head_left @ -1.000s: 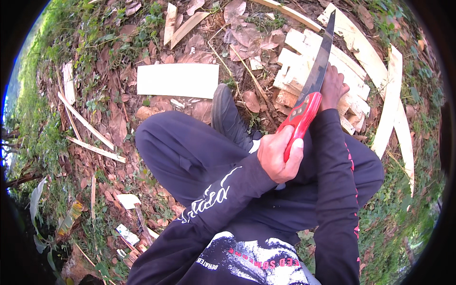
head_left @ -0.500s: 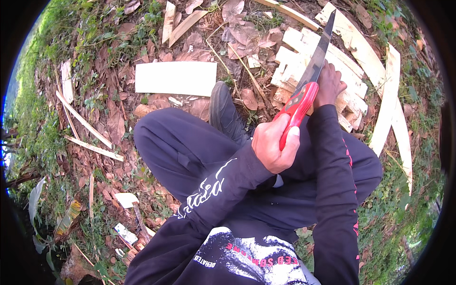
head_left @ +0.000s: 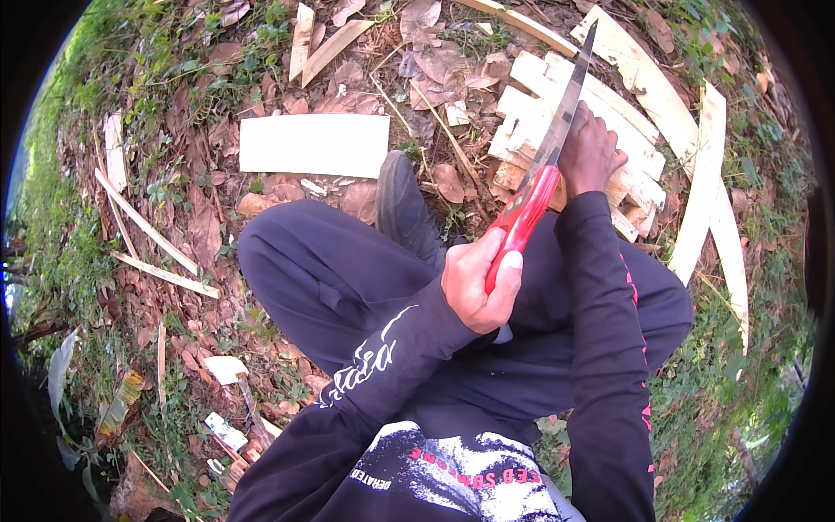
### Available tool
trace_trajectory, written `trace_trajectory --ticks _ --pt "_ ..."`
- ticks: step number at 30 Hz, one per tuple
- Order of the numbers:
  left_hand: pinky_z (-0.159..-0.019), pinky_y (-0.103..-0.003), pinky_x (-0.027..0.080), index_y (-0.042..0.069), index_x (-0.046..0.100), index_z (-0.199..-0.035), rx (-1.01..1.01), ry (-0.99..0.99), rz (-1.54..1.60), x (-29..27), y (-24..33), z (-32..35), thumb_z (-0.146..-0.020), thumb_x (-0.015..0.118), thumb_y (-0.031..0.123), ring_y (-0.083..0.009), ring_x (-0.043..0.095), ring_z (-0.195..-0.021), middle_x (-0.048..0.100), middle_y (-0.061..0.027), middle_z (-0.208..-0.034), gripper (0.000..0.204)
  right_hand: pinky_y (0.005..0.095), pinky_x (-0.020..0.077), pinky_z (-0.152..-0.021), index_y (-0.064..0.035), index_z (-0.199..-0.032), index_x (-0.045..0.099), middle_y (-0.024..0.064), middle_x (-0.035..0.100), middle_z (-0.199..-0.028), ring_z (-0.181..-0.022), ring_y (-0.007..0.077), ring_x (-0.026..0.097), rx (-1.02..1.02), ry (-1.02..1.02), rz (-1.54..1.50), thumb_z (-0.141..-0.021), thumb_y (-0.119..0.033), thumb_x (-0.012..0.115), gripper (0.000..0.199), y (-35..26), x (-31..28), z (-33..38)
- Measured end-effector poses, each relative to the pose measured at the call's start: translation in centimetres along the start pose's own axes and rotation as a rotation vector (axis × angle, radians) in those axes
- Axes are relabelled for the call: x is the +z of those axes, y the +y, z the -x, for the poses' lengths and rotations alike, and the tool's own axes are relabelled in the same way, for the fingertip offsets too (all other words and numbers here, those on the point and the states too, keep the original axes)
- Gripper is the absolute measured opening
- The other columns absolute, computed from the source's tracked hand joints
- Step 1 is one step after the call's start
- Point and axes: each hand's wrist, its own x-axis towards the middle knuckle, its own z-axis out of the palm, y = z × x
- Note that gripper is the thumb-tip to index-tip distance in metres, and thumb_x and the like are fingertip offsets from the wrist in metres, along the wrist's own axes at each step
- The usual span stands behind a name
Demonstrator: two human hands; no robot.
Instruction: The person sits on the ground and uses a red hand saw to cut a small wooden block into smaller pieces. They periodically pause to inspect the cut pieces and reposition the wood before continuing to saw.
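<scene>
My left hand (head_left: 477, 283) is closed around the red handle of a long knife (head_left: 532, 202). Its grey blade (head_left: 567, 104) points up and away, over a pile of pale split wood pieces (head_left: 531, 113). My right hand (head_left: 590, 150) reaches past the blade, and its curled fingers press down on a wood piece in the pile, right beside the blade. I sit with bent legs in dark trousers, and a dark shoe (head_left: 402, 204) points toward the pile. Where the blade's edge meets the wood is hidden behind my right hand.
A flat white rectangular board (head_left: 313, 144) lies on dry leaves to the left of the shoe. Long pale wood slats (head_left: 706, 183) curve along the right side. Thin sticks and strips (head_left: 143, 228) and small white scraps (head_left: 224, 369) lie in the leaf litter and grass on the left.
My left hand has drawn the knife slightly down and to the left, toward my body. My right hand has stayed on the wood pile.
</scene>
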Motion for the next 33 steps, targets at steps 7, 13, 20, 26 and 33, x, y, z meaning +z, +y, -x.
trace_trajectory --ticks 7,13,20,26,33 --pt "-0.051 -0.026 0.039 -0.003 0.056 -0.082 -0.025 0.013 0.025 0.0 -0.1 0.3 -0.095 0.050 0.019 -0.0117 0.048 -0.050 0.052 -0.0043 -0.060 0.026 0.0572 0.0291 -0.096 -0.0119 -0.117 0.067 0.0143 0.067 -0.111 -0.106 0.0338 0.057 0.025 0.001 0.011 -0.102 -0.038 0.028 0.049 -0.2 0.0 -0.1" --pt "-0.048 -0.023 0.029 -0.003 0.053 -0.081 -0.029 0.042 0.076 0.5 -0.4 -0.1 -0.096 0.049 0.022 -0.0052 0.038 -0.050 0.046 0.0002 -0.061 0.030 0.0547 0.0309 -0.092 -0.0068 -0.102 0.070 0.0142 0.070 -0.100 -0.098 0.0318 0.059 0.035 -0.004 -0.047 -0.102 -0.037 0.029 0.051 -0.5 -0.5 -0.1" --pt "-0.047 -0.022 0.025 -0.001 0.051 -0.078 -0.020 0.047 0.160 1.3 -0.8 -0.1 -0.098 0.047 0.021 -0.0034 0.033 -0.049 0.043 0.0021 -0.061 0.030 0.0499 0.0319 -0.084 -0.0101 -0.097 0.069 0.0111 0.070 -0.092 -0.090 0.0323 0.060 0.026 0.084 -0.026 -0.101 -0.035 0.032 0.044 -0.3 0.0 0.0" --pt "-0.048 -0.022 0.024 -0.001 0.050 -0.077 -0.025 0.043 0.126 1.4 -1.0 0.1 -0.098 0.047 0.021 -0.0039 0.032 -0.049 0.042 0.0017 -0.059 0.030 0.0491 0.0319 -0.084 -0.0088 -0.094 0.069 0.0120 0.070 -0.091 -0.089 0.0316 0.059 0.035 0.077 -0.018 -0.102 -0.036 0.031 0.048 -0.3 0.1 0.0" --pt "-0.047 -0.023 0.026 -0.002 0.051 -0.078 0.011 0.052 0.090 1.1 -0.9 0.3 -0.097 0.048 0.021 -0.0043 0.035 -0.049 0.042 0.0015 -0.058 0.030 0.0530 0.0320 -0.090 -0.0070 -0.092 0.071 0.0130 0.070 -0.090 -0.091 0.0312 0.058 0.044 0.096 -0.059 -0.101 -0.037 0.035 0.048 -0.6 0.0 0.1"
